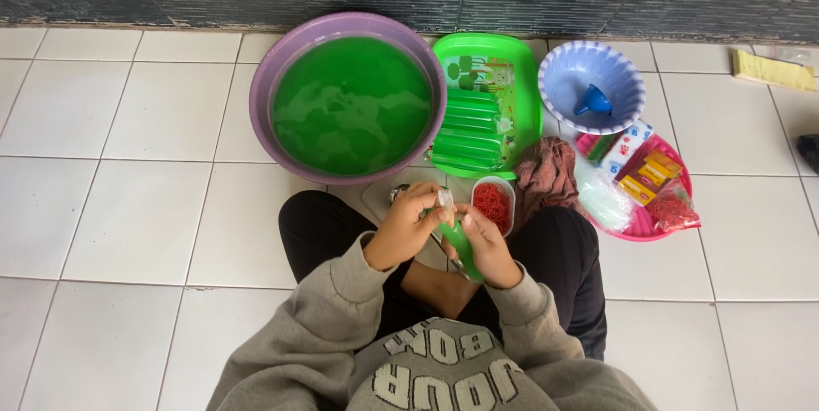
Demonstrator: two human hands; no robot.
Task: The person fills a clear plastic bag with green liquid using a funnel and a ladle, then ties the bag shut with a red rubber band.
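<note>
- Green liquid-filled plastic tube [461,244] slants near-right to far-left between both hands.
- Left hand [408,227] pinches its clear top end.
- Right hand [488,244] wraps the body.

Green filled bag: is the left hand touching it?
Touching. The head view shows the left hand pinching the clear top of the green filled bag, fingers wrapped on the plastic, while the right hand grips its body.

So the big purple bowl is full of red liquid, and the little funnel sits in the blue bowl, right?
Not quite. The head view shows the liquid in the purple bowl is green, not red. The rest holds: the little funnel does sit in the blue bowl.
</note>
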